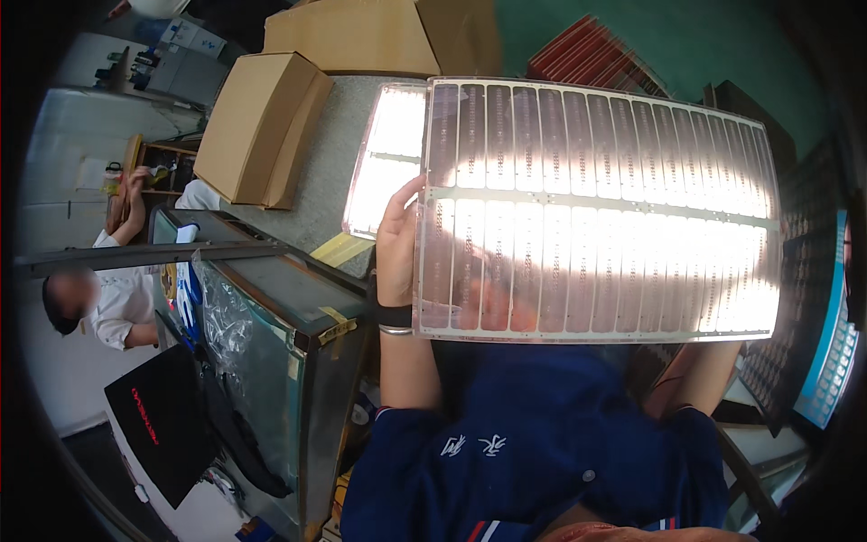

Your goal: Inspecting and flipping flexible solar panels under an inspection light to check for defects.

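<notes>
Dark blue shirt (542,434) closest to camera, at near edge. Just beyond, clear panel (596,253) held up at centre, above the lap, in two rows of narrow slots split by a pale crossbar; strong glare across much of it. Left hand (397,244) clamped on panel's left edge, wrist in dark band and silver bracelet (396,331). Right forearm (709,375) running up behind panel's near right corner; right hand hidden, grip cannot be told. Second clear panel (386,190) beyond left hand, on grey bench (316,144), partly covered by held one. Cardboard box (244,126) farther left on bench, red stack (591,59) far right. Glass-sided cabinet (262,361) near left; co-worker (122,294) in white beyond it.
</notes>
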Available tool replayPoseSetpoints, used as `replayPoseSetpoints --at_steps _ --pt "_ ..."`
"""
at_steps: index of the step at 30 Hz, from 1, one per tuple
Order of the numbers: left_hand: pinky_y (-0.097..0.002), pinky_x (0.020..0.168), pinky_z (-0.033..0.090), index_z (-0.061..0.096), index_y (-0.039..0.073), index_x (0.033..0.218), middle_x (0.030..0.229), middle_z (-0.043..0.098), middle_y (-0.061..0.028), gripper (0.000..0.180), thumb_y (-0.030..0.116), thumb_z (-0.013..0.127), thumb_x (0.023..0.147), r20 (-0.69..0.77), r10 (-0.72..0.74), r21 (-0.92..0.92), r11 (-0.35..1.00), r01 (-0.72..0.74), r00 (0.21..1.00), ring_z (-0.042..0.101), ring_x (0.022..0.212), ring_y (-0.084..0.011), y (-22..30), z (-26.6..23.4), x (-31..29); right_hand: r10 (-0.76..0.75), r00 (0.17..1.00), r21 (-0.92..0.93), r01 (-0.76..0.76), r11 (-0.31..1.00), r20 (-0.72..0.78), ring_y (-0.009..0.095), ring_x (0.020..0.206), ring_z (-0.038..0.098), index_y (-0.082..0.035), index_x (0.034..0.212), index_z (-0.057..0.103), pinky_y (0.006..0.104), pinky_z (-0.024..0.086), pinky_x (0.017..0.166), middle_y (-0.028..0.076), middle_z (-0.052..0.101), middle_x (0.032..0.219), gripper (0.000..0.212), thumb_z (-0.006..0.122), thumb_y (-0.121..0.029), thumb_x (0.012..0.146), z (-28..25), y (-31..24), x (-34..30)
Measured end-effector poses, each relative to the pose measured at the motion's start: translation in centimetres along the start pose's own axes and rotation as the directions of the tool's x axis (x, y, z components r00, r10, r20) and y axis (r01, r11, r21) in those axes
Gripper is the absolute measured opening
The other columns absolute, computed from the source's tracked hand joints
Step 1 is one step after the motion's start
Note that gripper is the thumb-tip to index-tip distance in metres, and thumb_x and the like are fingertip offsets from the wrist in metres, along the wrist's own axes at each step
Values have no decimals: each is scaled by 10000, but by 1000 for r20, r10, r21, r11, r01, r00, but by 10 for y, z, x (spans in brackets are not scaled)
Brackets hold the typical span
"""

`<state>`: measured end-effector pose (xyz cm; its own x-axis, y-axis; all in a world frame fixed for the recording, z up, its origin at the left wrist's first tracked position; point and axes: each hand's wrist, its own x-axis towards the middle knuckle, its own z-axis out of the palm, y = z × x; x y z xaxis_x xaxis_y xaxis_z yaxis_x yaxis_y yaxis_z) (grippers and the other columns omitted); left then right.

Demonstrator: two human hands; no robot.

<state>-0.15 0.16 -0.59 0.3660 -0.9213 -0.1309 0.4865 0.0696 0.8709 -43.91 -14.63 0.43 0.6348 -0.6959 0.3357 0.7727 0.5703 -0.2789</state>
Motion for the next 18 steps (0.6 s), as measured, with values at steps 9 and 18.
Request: replayPoseSetpoints --at_steps 9,18 --pt "-264 809 468 416 2 1242 1055 580 -101 343 95 439 913 51 -12 -1 1000 12 999 569 925 -128 4 2 -1 -38 998 -57 35 998 -57 254 1047 547 -102 1157 517 421 458 899 156 553 1125 368 438 -363 910 9 10 -1" --pt "-272 892 414 436 -18 1208 1160 530 -121 307 71 432 914 7 5 156 988 -6 1000 515 1040 -146 5 2 -4 -297 892 -278 207 938 -341 239 1000 570 -80 1158 519 394 489 859 149 563 1109 378 430 -354 913 -11 -3 -26"
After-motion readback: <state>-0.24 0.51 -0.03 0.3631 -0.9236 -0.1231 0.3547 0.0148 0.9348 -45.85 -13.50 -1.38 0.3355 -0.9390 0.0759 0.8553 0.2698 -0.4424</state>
